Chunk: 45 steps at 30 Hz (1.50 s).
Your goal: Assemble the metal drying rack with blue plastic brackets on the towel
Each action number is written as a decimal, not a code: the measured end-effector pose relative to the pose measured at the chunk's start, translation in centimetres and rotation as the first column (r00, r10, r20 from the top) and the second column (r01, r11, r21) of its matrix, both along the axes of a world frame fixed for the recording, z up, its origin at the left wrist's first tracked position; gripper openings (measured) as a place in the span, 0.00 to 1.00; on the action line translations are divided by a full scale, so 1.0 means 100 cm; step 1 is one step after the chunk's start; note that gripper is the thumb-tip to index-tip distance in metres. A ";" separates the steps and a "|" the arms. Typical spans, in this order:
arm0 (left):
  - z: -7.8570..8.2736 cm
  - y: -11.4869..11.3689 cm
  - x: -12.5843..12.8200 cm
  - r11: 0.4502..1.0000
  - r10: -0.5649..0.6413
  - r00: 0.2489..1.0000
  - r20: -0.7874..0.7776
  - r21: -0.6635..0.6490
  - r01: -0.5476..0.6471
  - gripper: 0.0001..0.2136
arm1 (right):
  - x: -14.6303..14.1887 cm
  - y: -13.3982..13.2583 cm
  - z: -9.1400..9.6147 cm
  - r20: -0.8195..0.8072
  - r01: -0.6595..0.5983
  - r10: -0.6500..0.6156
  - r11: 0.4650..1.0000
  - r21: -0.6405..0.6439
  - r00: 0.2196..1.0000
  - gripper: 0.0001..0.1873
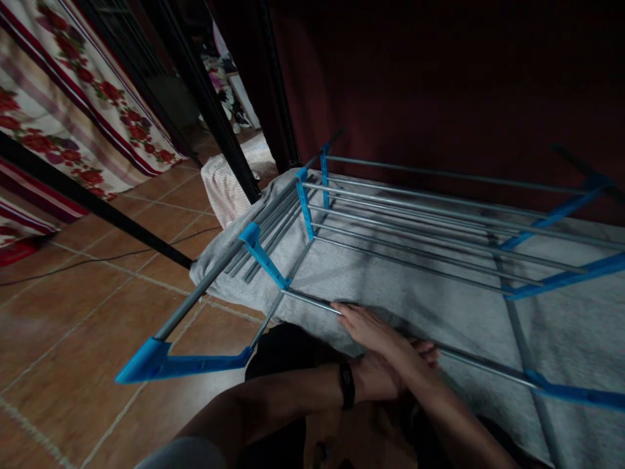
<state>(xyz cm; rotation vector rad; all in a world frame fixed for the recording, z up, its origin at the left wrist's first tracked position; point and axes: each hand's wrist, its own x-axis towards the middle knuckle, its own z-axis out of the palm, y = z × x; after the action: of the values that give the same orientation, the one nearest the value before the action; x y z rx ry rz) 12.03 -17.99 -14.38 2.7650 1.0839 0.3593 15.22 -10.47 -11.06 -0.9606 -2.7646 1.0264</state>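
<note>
Left hand [378, 376], black wristband [347, 385] on its wrist, mostly under the right forearm; fingers curled near the front rod, grip hidden, can't tell if closed. Right hand [364, 326] crosses over it, fingers together, laid over the front rod [310, 300]; can't tell if wrapped round. Rod belongs to a drying rack [305, 207], blue plastic joints, metal bars, sitting on a grey blanket [381, 286] before the person. Brown tile floor [73, 339] at left. Farther: striped cloth [229, 185], black post [209, 104], floral curtain [73, 85], dark red panel [439, 78].
</note>
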 end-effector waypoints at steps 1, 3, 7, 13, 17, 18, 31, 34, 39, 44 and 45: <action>0.005 -0.005 -0.008 1.000 0.015 1.000 0.005 -0.015 -0.015 0.21 | -0.001 0.000 0.001 -0.003 0.010 -0.010 1.000 0.005 1.000 0.26; 0.017 -0.016 -0.027 0.998 0.011 1.000 0.025 -0.066 -0.010 0.18 | -0.002 0.000 0.001 -0.012 0.013 -0.013 1.000 0.002 1.000 0.26; 0.043 -0.042 -0.082 0.916 0.346 0.936 0.060 -0.236 -0.324 0.08 | -0.002 0.001 -0.001 -0.010 0.001 -0.001 1.000 -0.004 1.000 0.26; 0.046 -0.032 -0.186 0.284 0.907 0.182 0.379 -0.234 -0.930 0.10 | -0.002 0.001 -0.004 0.014 -0.006 0.006 1.000 0.012 1.000 0.26; 0.026 -0.002 -0.221 0.199 0.959 0.130 0.253 -0.269 -0.942 0.18 | -0.002 0.000 -0.002 0.002 -0.009 0.009 1.000 0.025 1.000 0.26; 0.021 0.003 -0.225 0.204 0.965 0.145 0.218 -0.278 -0.939 0.16 | -0.002 0.000 -0.002 -0.002 -0.012 0.012 0.999 0.030 1.000 0.26; -0.003 0.016 -0.235 0.149 0.975 0.104 0.197 -0.230 -0.962 0.05 | -0.001 0.000 0.001 -0.018 0.001 0.000 0.999 0.035 1.000 0.26; -0.004 0.014 -0.233 0.153 0.972 0.107 0.208 -0.221 -0.963 0.06 | -0.001 0.001 0.002 -0.004 0.015 -0.015 0.999 0.042 1.000 0.26; -0.005 0.014 -0.231 0.164 0.965 0.111 0.236 -0.219 -0.962 0.07 | -0.002 0.002 0.002 0.018 0.028 -0.029 0.998 0.050 0.999 0.26; -0.007 0.015 -0.233 0.155 0.959 0.087 0.268 -0.242 -0.958 0.06 | -0.003 0.002 0.001 0.033 0.031 -0.034 0.997 0.064 0.999 0.26; -0.007 0.015 -0.233 0.152 0.959 0.082 0.273 -0.246 -0.957 0.05 | -0.003 0.002 0.001 0.032 0.033 -0.035 0.997 0.065 0.999 0.26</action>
<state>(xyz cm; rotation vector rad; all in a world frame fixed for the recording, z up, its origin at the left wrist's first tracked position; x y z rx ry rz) -11.30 -16.48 -15.10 1.2827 2.6012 0.9414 14.93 -10.23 -10.94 -1.0214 -2.7791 0.9188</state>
